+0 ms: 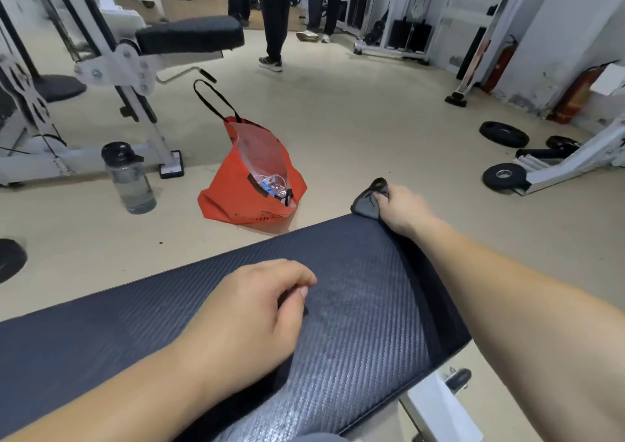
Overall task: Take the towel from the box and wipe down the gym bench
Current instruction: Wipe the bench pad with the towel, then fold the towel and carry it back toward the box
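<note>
1. The worktop point(372, 289), a dark pad with a woven texture, runs across the near part of the scene from the left to its far right corner.
2. The right hand point(404, 209) is stretched out to that far right corner; its fingers are curled round a bunched grey towel point(368, 203); the towel sits on the pad's far edge and partly hangs over it.
3. The left hand point(250, 319) rests on the middle of the pad, fingers loosely curled, thumb by the forefinger, holding nothing; it is well apart from the towel.
4. On the floor point(355, 120) just beyond the pad stands a red bag point(236, 201), slumped and open at the top, black strap point(213, 98) sticking up; inside it a clear plastic pouch point(260, 152) stands upright, with small blue and white items at the bottom, too small to make out.
5. Left of the bag stands a translucent bottle point(130, 177), upright, black lid on; how full it is I cannot tell.
6. On the floor far right lie two black weight plates point(504, 134) near a white frame point(568, 164).
7. At the far side two people's legs point(275, 18) stand on the floor; far left a white machine carries a black seat pad point(189, 33).
</note>
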`<action>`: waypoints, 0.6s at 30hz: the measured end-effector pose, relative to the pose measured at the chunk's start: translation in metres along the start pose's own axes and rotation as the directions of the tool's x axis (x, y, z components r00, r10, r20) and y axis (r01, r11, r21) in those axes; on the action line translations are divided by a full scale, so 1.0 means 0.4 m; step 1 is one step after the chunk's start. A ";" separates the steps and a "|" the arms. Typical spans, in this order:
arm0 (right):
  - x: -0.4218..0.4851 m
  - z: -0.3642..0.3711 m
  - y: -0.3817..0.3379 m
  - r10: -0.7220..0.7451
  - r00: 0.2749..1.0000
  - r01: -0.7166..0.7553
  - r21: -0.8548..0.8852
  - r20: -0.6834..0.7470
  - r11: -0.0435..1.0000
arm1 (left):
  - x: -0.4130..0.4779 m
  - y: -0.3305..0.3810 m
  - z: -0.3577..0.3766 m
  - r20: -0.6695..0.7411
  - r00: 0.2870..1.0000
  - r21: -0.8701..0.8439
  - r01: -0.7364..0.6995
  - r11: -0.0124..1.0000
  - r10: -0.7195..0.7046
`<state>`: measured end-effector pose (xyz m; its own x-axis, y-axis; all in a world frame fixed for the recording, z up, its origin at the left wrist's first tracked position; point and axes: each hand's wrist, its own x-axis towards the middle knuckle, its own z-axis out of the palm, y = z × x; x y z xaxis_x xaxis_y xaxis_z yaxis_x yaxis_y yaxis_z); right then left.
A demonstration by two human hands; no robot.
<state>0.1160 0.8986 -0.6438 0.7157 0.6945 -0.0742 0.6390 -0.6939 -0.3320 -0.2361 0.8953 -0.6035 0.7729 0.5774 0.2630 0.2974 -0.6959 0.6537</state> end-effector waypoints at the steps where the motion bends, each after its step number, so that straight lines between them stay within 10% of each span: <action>1: -0.028 0.001 -0.006 -0.034 0.998 0.034 -0.014 -0.046 0.999 | -0.020 -0.005 -0.018 -0.003 1.000 0.012 0.005 1.000 -0.005; 11: -0.483 0.028 -0.461 -0.417 0.891 0.345 0.329 0.179 0.879 | -0.271 -0.044 -0.220 -0.063 0.927 -0.104 0.362 0.927 -0.369; 15: -0.654 0.004 -0.653 -0.379 0.863 0.013 0.736 0.333 0.677 | -0.395 -0.080 -0.337 -0.185 0.831 -0.299 0.461 0.835 -0.525; 18: -0.788 -0.009 -0.770 -0.476 0.704 -0.312 0.832 0.527 0.459 | -0.490 -0.089 -0.429 -0.297 0.769 -0.407 0.435 0.803 -0.566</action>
<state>-0.3053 0.8925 -0.5147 0.0516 0.9194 -0.3898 -0.1650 -0.3771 -0.9113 -0.4944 0.8802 -0.5566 0.2597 0.9647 0.0425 0.3472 -0.1343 0.9281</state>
